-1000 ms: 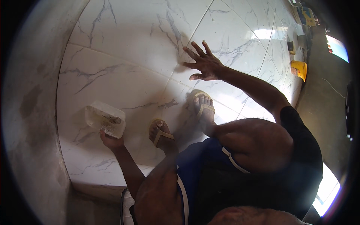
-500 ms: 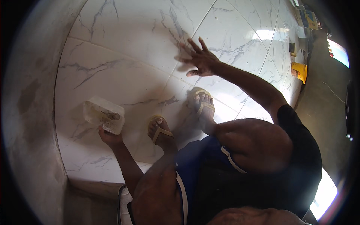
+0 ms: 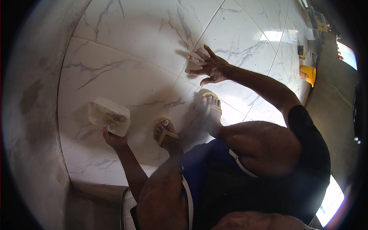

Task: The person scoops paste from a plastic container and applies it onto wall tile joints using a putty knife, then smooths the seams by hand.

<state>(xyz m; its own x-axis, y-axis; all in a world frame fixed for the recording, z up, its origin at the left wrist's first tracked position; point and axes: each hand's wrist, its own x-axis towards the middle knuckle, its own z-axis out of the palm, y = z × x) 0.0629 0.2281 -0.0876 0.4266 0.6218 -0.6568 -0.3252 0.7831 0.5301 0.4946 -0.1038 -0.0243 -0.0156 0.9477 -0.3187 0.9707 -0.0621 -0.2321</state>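
Note:
In my left hand (image 3: 115, 139) is a whitish translucent plastic tub (image 3: 100, 111), gripped by its near edge and tilted so that its inside shows. Some pale residue and a small dark patch lie in it; what they are I cannot make out. My right hand (image 3: 210, 68) is spread over the marble-patterned tile floor (image 3: 126, 78), close to a grout line (image 3: 177, 78). Its fingers are apart, with pale smears on them, and nothing is held. Whether the fingertips touch the tile I cannot tell.
My feet in yellow flip-flops (image 3: 165, 134) stand between the hands. A grey bare wall (image 3: 34, 111) bounds the tiles on the left. At the far right sit a yellow container (image 3: 307, 74) and a bag-like package (image 3: 316, 20). The tiles end at a step edge (image 3: 99, 188) near the lower left.
My right hand has shifted slightly right and nearer to me, its fingers still spread. The tub stays in my left hand; the whole view has drifted a little.

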